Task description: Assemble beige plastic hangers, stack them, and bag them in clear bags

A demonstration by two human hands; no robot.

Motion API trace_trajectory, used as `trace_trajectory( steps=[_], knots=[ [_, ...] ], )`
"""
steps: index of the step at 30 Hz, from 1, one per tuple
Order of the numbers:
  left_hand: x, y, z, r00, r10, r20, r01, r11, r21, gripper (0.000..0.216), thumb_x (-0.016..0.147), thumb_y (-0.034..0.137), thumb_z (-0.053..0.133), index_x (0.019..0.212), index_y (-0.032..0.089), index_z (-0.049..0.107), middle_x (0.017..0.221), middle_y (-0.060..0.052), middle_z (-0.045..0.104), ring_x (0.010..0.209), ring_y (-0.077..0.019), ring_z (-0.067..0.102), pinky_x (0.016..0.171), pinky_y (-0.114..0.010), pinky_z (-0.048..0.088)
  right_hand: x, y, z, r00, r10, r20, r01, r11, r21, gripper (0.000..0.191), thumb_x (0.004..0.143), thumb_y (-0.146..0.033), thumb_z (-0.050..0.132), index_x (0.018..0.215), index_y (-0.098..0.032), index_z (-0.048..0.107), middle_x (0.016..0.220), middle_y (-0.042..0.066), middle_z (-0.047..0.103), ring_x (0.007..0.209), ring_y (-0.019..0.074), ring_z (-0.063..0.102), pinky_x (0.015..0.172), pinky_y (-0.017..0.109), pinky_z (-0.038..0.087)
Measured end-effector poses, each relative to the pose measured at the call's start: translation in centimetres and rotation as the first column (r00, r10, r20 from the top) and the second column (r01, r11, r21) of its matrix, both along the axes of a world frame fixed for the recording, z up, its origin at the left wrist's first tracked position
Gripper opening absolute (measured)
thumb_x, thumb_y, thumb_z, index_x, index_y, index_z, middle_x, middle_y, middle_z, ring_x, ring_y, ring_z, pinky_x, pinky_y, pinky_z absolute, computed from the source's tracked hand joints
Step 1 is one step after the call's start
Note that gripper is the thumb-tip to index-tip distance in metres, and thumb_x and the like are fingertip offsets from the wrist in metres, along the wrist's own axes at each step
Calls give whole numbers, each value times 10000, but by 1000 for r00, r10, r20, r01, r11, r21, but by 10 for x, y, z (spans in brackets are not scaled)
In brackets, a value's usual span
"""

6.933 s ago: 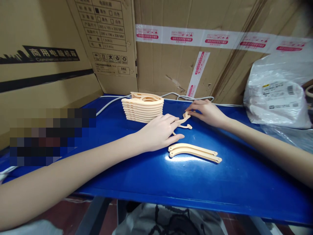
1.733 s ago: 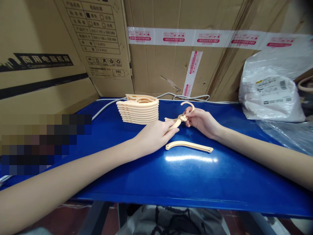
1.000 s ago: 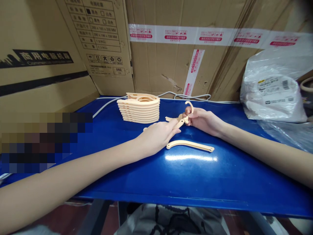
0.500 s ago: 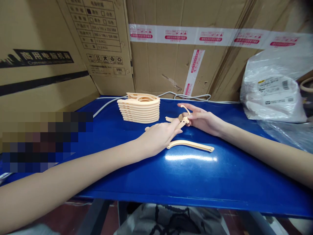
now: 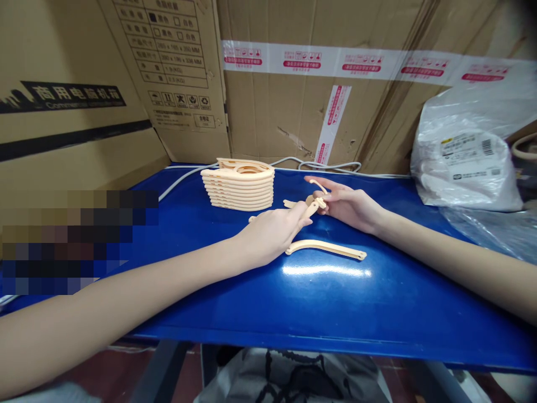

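Over the middle of the table, my left hand [image 5: 272, 232] is closed round a cream plastic hanger arm [image 5: 310, 211], whose end with a small hole points up and right. My right hand [image 5: 350, 206] pinches a cream hanger hook piece [image 5: 319, 186], its curved hook rising above the fingers. Both parts meet at the fingertips; whether they are joined I cannot tell. Another cream part [image 5: 289, 204] pokes out behind my left fingers. In front of the hands, a loose curved hanger arm [image 5: 329, 247] lies on the table, one end close under my left hand.
A neat stack of cream plastic hanger parts [image 5: 238, 189] stands behind my left hand on the blue table [image 5: 268, 302]. Cardboard boxes [image 5: 268, 117] wall the back and left. A white cable [image 5: 180, 182] runs along the rear edge. Plastic-wrapped goods [image 5: 470, 162] sit at right.
The hands and the parts in them hold almost the same pose. Only a very slight shift of the whole view shows.
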State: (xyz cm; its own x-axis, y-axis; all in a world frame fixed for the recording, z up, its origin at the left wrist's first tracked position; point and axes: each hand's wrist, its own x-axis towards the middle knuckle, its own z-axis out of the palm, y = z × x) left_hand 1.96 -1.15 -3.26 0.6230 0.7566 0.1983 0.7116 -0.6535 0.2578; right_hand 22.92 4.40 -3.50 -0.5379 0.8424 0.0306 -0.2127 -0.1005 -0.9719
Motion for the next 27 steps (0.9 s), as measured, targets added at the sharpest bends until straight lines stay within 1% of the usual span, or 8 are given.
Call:
trace_trajectory(
  steps=[5,10,17,20,23,27],
  knots=[
    [-2,-1,-1,998,26,-53,-23,999,46,370,1042,338,286,1352,159,380,997,-99,719,867,-250,713,633,-295,502,-1,-1,0,1000,-12,26,11,1000,15,575,719,-105,650,1280,-210,583,716,-44,546,643,112,489,636,259,411],
    [-3,2,-3,1000,-8,-30,10,998,63,340,1038,297,330,1347,165,380,1032,-96,721,941,-222,707,716,-272,503,-1,0,0,998,-3,63,0,999,45,582,724,-129,680,1283,-248,573,722,-59,567,651,110,500,658,267,414],
    [-3,3,-4,998,36,-57,-35,999,33,366,1038,273,342,1392,181,344,1114,-78,718,1006,-228,695,765,-293,508,0,1,-4,998,-27,58,22,995,99,586,719,-116,703,1273,-245,566,730,-65,601,644,98,523,667,258,426],
    [-2,3,-5,994,64,-84,-59,997,54,389,1039,288,331,1416,193,329,1117,-78,718,981,-244,703,743,-309,513,-1,1,-4,998,-39,55,33,994,101,562,707,-117,707,1238,-238,569,709,-71,597,631,93,521,647,255,424],
    [0,3,-4,988,90,-123,-83,995,61,395,1040,316,314,1410,183,352,1097,-93,721,936,-260,712,708,-323,514,-3,0,-4,997,-51,56,45,994,100,531,695,-116,701,1195,-238,569,705,-74,592,628,91,523,633,253,422],
    [0,3,-2,984,88,-154,-77,994,76,411,1040,338,302,1407,169,375,1070,-98,725,906,-258,710,706,-325,507,-5,-2,-3,995,-78,68,70,991,117,512,670,-95,689,1145,-243,565,703,-77,577,620,92,517,608,248,420]
  ],
)
